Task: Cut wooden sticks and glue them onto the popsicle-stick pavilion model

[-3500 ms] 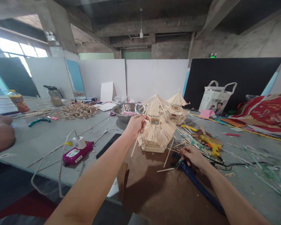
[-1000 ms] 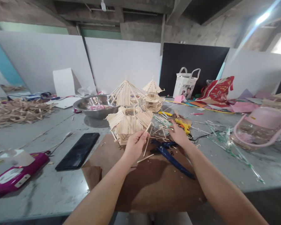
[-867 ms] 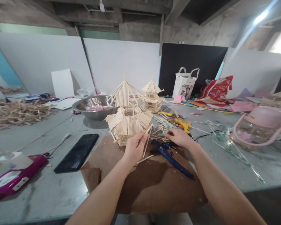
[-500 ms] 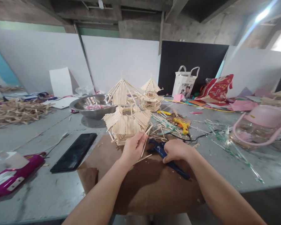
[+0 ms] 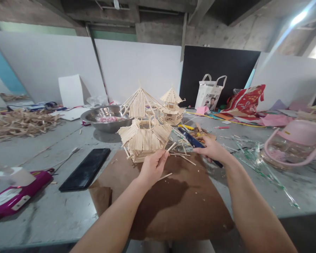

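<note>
My left hand (image 5: 153,166) is closed on some thin wooden sticks (image 5: 171,147), which poke out past the thumb and fingertips. Just behind it stands a pagoda model (image 5: 147,138) built of wooden sticks, with a tiered, partly slatted roof. My right hand (image 5: 213,149) grips a dark blue hand cutter (image 5: 191,138) over the clutter on the right; its jaws cannot be made out clearly. Beneath my left hand lies a brown board (image 5: 173,203) with a loose stick (image 5: 165,177) on it. A yellow glue gun is mostly hidden behind my right hand.
A second pagoda (image 5: 171,110) stands farther back, beside a metal basin (image 5: 94,121). At left are a black phone (image 5: 84,169), a purple power strip (image 5: 18,196) and piled wood strips (image 5: 21,124). A pink-lidded container (image 5: 295,146) and green-tipped clear sticks (image 5: 274,179) lie right.
My right hand has carried the blue cutter up, back and to the right, off the brown board. My left hand keeps its hold, and its sticks now point more to the upper right.
</note>
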